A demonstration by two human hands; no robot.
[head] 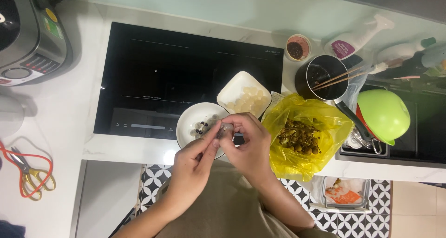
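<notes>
— Where's the fruit (226,129)?
— Over the front edge of the counter (65,122), just above the round bowl (191,118) of dark pits. Both hands pinch it: right hand (248,143) grips it from the far side with fingertips closed on it, left hand (195,161) presses a thumb and forefinger against its near side.
— How would it handle?
— Small, pale and glossy, so I'd judge it light, soft and wet; likely slippery, and easy to crush. Best held at the sides with fingertips, lightly.
— What's around?
— A square dish (243,95) of peeled pale pieces behind the bowl, on the front right corner of the cooktop (186,66). A yellow bag (306,136) of brown husks lies just right of the hands. Scissors (28,170) sit well apart at the counter's left end.
</notes>
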